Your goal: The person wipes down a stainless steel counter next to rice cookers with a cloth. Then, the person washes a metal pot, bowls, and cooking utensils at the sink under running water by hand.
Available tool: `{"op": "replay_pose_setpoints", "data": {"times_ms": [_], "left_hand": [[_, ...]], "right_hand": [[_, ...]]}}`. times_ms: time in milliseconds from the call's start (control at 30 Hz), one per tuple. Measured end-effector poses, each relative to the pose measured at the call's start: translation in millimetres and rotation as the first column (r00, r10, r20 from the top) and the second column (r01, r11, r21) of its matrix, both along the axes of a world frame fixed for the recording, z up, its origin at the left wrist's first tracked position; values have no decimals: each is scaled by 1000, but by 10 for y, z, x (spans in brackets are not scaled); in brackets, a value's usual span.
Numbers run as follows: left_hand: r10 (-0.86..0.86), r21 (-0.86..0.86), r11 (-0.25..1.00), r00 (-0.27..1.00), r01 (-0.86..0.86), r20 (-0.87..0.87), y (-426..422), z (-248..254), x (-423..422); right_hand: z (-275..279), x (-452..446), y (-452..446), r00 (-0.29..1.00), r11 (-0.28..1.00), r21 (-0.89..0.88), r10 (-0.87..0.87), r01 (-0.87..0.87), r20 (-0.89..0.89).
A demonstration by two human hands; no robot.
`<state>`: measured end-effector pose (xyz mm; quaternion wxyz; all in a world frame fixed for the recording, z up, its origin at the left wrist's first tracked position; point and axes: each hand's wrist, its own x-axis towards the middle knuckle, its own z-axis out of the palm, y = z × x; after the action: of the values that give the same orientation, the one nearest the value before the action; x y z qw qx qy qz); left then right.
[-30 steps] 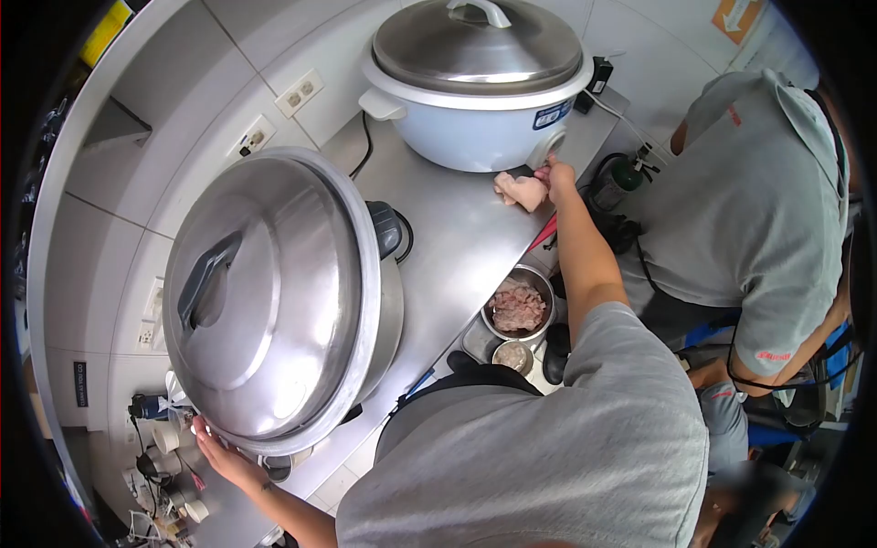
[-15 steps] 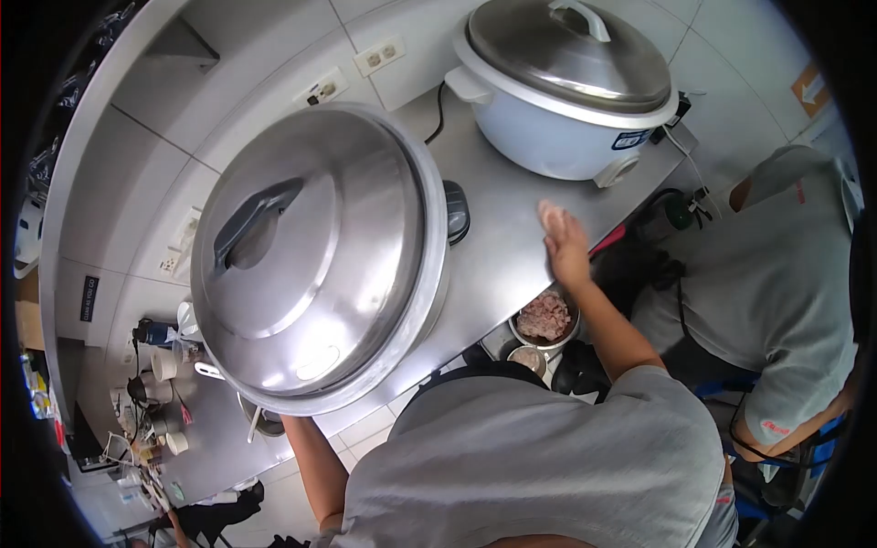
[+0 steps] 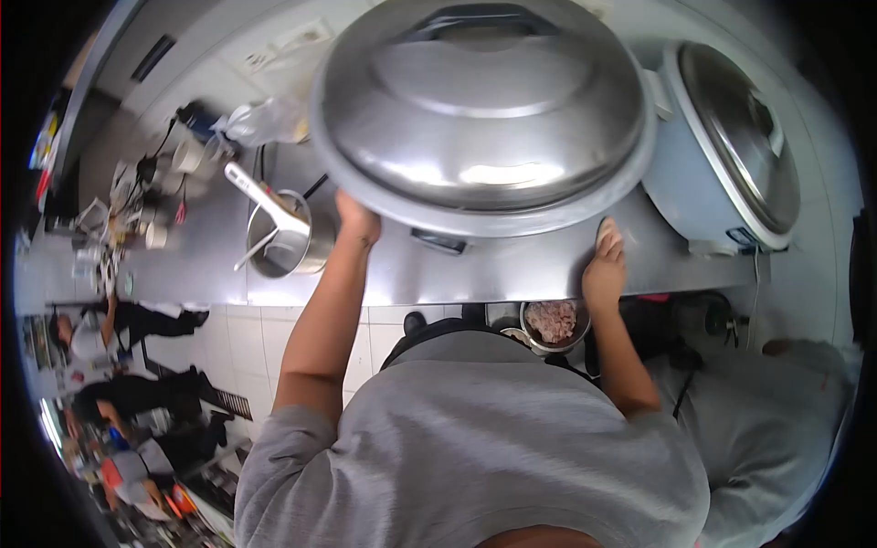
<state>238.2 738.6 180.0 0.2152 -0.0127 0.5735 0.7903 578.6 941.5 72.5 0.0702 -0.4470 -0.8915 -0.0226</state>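
My left hand (image 3: 356, 219) is at the lower left rim of a large metal cooker; its fingers are hidden behind the rim. The domed lid (image 3: 493, 119) with a dark handle covers this cooker. Just past the cooker's lower right rim, my right hand (image 3: 605, 265) reaches over the steel counter (image 3: 512, 274), its fingers pressed together around something pale and blurred. Farther right stands a pale blue rice cooker (image 3: 685, 173) with a metal lid.
A metal pot (image 3: 274, 247) with a white-handled utensil (image 3: 265, 196) stands on the left. Below the counter edge is a bowl of raw meat (image 3: 551, 321). A person in grey (image 3: 776, 438) is at the right; several other people are at the far left.
The view has swung left, bringing the metal pot into fuller sight. My right hand has moved from beside the blue cooker to beside the large cooker. The pink cloth-like piece is no longer clearly visible.
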Motion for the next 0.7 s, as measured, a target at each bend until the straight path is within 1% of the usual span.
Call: {"op": "replay_pose_setpoints", "data": {"times_ms": [33,100,167,200,233,267,300,333,367,433,467,500,567,600,667,700], "left_hand": [[-40,-43,998,999,39,-13,44,16,48],[-88,-41,996,991,84,-103,124,-205,28],[-147,-100,985,985,139,-87,116,-181,63],[-240,-175,961,961,215,-138,50,-20,114],[-335,-252,924,926,287,-174,-45,171,176],[-400,-374,878,888,300,-226,-170,233,190],[-462,-417,841,859,344,-223,-342,239,225],[-525,-461,798,822,387,-219,-540,218,297],[-589,-507,748,781,429,-208,-752,186,375],[-596,-499,734,789,460,-149,-1256,52,527],[-594,-527,710,799,467,-92,-1530,-59,586],[-593,-549,683,805,481,-32,-1770,-130,656],[-447,-396,790,882,467,149,-2136,-71,858],[-377,-317,837,891,445,254,-2263,-42,926],[-331,-30,933,890,358,314,-2399,19,972],[-312,113,950,886,291,343,-2468,42,980]], "right_hand": [[62,-87,-232,999,1000,-13,27,-26,48],[9,-254,-649,958,975,64,197,-214,211],[-37,-494,-980,893,916,-70,400,-395,208],[7,-626,-1112,854,871,-73,490,-485,175],[59,-741,-1142,810,802,-176,585,-571,39],[120,-878,-1147,753,711,-267,650,-650,-103],[208,-999,-1168,687,603,-340,683,-722,-248],[381,-1090,-1226,755,482,-583,455,-654,-472],[490,-1139,-1284,739,481,-562,398,-673,-544],[611,-1175,-1451,685,482,-521,268,-704,-677],[586,-1194,-1533,681,416,-594,93,-689,-726],[624,-1268,-1604,655,396,-585,58,-708,-753],[763,-1426,-1817,608,364,-576,-31,-732,-793],[861,-1537,-1953,665,203,-657,-34,-726,-746],[1026,-1792,-2273,601,66,-603,217,-795,-769],[1018,-1965,-2435,594,151,-576,274,-803,-756]]}}
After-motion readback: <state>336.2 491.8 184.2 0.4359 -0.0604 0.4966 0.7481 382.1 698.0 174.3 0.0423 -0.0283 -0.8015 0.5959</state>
